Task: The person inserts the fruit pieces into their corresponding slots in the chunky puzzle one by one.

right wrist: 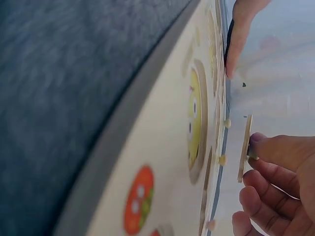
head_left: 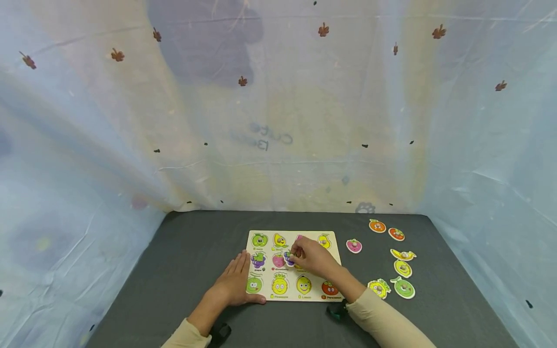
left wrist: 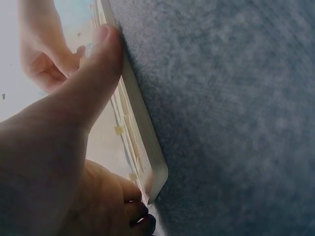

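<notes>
A wooden fruit puzzle board (head_left: 292, 293) with several cartoon fruits in rows lies on the dark table. My left hand (head_left: 235, 283) rests along its left edge, fingers extended. In the left wrist view, the left thumb (left wrist: 101, 64) lies along the board's front edge. Above the middle of the board, my right hand (head_left: 314, 258) pinches a purple grape puzzle piece (head_left: 288, 259) between thumb and fingers. The right wrist view shows this thin piece (right wrist: 245, 147) edge-on, raised off the board. A strawberry picture (head_left: 278, 261) is beside it; the right hand partly covers neighbouring pictures.
Loose fruit pieces lie right of the board: a pink round one (head_left: 354, 246), an orange (head_left: 377, 226), a red one (head_left: 396, 234), a banana (head_left: 403, 254), a yellow round one (head_left: 403, 268), a pineapple (head_left: 379, 288) and a green one (head_left: 403, 288). A patterned curtain (head_left: 304, 121) surrounds the table.
</notes>
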The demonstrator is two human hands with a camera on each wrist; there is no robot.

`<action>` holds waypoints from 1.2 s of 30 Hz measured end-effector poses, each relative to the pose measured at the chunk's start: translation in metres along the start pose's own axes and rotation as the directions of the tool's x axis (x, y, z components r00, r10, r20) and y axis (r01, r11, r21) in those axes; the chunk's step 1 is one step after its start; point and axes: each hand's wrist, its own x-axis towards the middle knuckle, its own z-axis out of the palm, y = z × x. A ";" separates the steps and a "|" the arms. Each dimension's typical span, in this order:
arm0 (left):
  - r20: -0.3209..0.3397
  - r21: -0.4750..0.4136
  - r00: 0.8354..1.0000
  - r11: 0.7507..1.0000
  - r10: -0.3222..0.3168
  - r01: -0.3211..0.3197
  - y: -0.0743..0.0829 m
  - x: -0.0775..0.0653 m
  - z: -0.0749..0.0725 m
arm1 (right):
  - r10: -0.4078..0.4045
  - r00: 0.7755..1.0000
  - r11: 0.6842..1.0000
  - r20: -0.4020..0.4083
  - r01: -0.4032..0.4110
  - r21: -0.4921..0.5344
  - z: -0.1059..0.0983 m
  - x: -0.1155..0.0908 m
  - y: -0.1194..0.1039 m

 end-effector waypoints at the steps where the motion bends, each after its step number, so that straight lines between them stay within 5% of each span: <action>1: -0.004 0.003 1.000 1.000 0.003 -0.003 -0.003 0.002 0.003 | -0.004 1.000 1.000 0.002 0.004 -0.004 0.002 0.001 -0.001; 7: -0.038 -0.001 0.999 1.000 0.020 -0.020 -0.012 0.006 0.013 | 0.004 1.000 1.000 0.025 -0.004 -0.001 0.008 0.007 -0.005; 36: -0.014 0.022 1.000 1.000 0.011 -0.011 -0.014 0.011 0.014 | -0.038 0.995 0.998 0.095 0.043 -0.053 0.028 0.041 -0.040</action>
